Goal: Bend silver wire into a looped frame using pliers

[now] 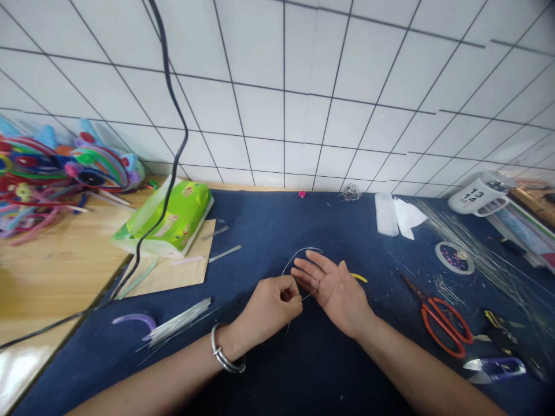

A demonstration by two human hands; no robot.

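Note:
My left hand point(277, 300) is closed in a pinch on a thin, silvery wire point(284, 268) above the dark blue mat. From the pinch the wire curves up and over in a loose arc, and a thin end hangs below. To the right of it, my right hand point(340, 292) is turned palm up with its fingers stretched out. The wire passes against those fingers, where a tiny reddish speck shows; I cannot tell what it is. A yellow curved piece point(359, 278) lies just behind the right hand.
At left lie a bundle of wires point(180, 322), a purple curved strip point(134, 319) and a green tissue pack point(173, 219). Orange-handled scissors point(446, 326), purple thread snips point(496, 368), a bead dish point(454, 257) and a mug point(474, 195) are at right. A black cable point(176, 162) hangs at left.

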